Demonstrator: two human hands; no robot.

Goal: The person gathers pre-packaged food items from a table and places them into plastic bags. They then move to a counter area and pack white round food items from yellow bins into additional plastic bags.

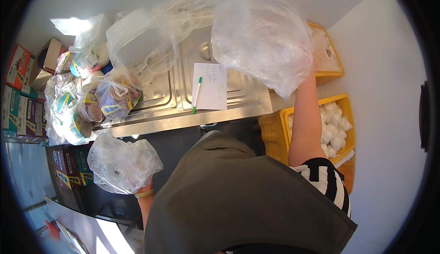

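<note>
My left hand (141, 181), with a bangle at the wrist, is low at the left, mostly hidden by a crumpled clear plastic bag (117, 161). My right arm reaches forward on the right; my right hand (305, 53) shows only faintly through a large clear plastic bag (257, 37) above the steel counter. Whether the fingers of either hand are closed cannot be seen. Between the bags, a sheet of paper with handwriting (215, 89) lies on the steel counter (240, 111), and a white marker with green ends (197, 95) rests on it.
Bagged tubs (117, 99) crowd the counter's left end beside printed boxes (19, 68). Loose clear plastic (144, 37) covers part of the back. On the right stand a yellow crate of white bagged items (349, 116) and another yellow crate (331, 72), near the wall (385, 82).
</note>
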